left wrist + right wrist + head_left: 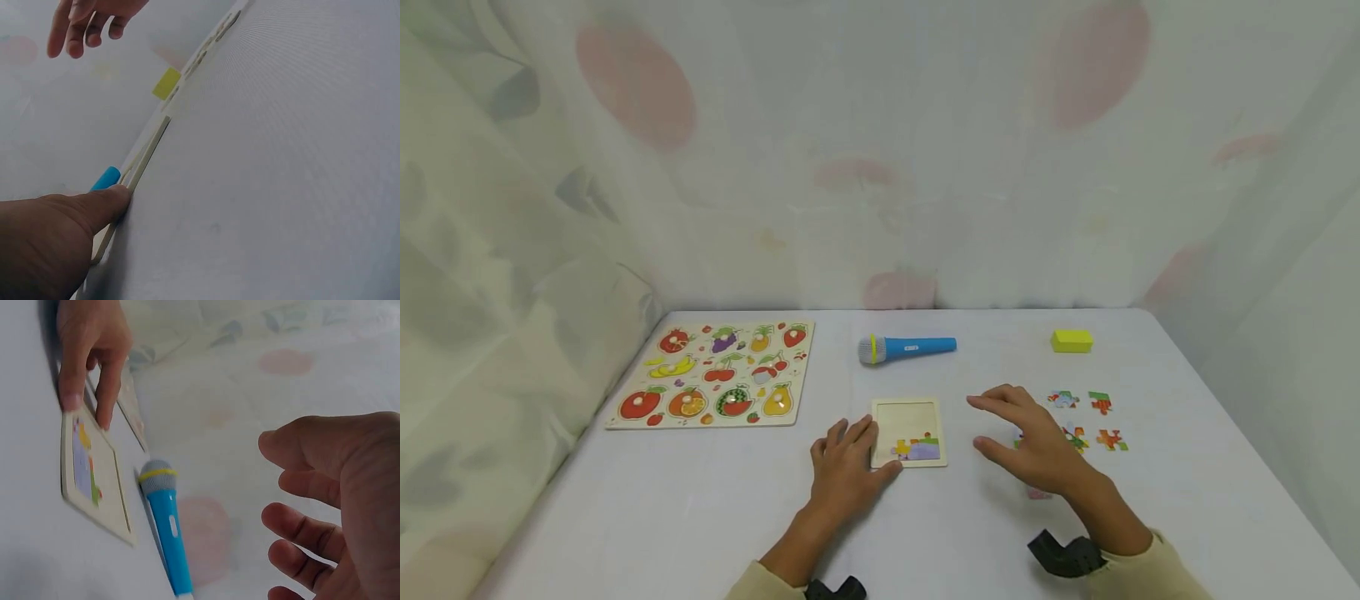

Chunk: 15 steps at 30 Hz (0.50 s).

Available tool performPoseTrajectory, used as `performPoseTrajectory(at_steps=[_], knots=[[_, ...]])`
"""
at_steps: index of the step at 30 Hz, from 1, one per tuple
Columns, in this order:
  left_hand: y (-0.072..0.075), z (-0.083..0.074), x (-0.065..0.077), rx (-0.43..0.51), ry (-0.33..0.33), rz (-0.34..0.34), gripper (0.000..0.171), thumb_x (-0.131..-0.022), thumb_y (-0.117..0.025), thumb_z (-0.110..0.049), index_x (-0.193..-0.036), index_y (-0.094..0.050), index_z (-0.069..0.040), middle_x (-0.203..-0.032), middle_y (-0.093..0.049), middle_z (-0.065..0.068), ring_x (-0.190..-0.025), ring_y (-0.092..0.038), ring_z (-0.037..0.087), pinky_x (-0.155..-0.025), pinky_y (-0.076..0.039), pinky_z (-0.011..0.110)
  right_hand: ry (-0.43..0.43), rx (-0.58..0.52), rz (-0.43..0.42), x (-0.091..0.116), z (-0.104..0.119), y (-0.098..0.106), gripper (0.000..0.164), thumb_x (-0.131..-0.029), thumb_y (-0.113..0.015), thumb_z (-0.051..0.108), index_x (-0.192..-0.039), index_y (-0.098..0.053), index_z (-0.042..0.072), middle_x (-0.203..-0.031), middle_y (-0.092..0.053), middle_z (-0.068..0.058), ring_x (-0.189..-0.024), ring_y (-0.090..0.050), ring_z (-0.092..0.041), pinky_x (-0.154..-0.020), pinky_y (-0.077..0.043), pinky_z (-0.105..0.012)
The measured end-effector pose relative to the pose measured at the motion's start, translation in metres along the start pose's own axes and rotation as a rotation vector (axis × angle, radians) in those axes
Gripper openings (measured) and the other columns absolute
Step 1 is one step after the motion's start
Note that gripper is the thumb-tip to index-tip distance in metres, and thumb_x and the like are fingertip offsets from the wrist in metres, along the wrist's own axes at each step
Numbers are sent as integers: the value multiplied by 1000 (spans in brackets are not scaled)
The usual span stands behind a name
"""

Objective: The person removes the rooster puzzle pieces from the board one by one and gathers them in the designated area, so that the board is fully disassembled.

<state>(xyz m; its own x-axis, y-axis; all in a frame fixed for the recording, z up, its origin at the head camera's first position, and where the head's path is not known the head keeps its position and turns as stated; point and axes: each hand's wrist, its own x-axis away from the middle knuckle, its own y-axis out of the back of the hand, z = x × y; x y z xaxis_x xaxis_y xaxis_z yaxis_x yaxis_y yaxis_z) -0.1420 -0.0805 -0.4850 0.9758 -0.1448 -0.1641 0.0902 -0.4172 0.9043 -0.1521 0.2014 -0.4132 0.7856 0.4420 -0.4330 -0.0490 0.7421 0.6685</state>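
Observation:
A small square wooden puzzle board (910, 415) lies on the table, with joined purple, green and yellow pieces (922, 448) at its lower right. My left hand (847, 471) holds the board by its lower left corner, the thumb on the near edge and a finger along the left edge. The thumb (103, 203) also shows on the edge in the left wrist view. To the right, my right hand (1037, 442) hovers above the table with thumb and fingers apart, holding nothing. Loose jigsaw pieces (1111, 440) lie beside and under it; some are partly hidden.
A blue toy microphone (921, 347) with a grey head lies behind the board. A fruit peg puzzle (715, 375) is at the left of the table, and a yellow block (1072, 341) stands at the back right. Patterned curtains (880, 167) hang behind the table.

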Motion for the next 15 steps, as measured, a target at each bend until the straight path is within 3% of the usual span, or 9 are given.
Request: performPoseTrajectory(at_steps=[6,15], knots=[[0,0,0,-14,-12,-10,73,-80,-71,-54,-134,-58,-7,-141,-49,6,-129,-36,37,-93,-27,60,1,-25,6,-20,7,-24,48,-82,-77,15,-128,-64,14,-117,-56,5,-111,-48,-15,-85,-46,-43],[0,0,0,-18,-18,-10,73,-80,-70,-55,-134,-58,-7,-141,-49,6,-129,-36,38,-94,-27,60,-8,-93,17,-33,1,-52,46,-82,-76,13,-126,-65,12,-116,-56,3,-110,-47,-17,-87,-44,-45]])
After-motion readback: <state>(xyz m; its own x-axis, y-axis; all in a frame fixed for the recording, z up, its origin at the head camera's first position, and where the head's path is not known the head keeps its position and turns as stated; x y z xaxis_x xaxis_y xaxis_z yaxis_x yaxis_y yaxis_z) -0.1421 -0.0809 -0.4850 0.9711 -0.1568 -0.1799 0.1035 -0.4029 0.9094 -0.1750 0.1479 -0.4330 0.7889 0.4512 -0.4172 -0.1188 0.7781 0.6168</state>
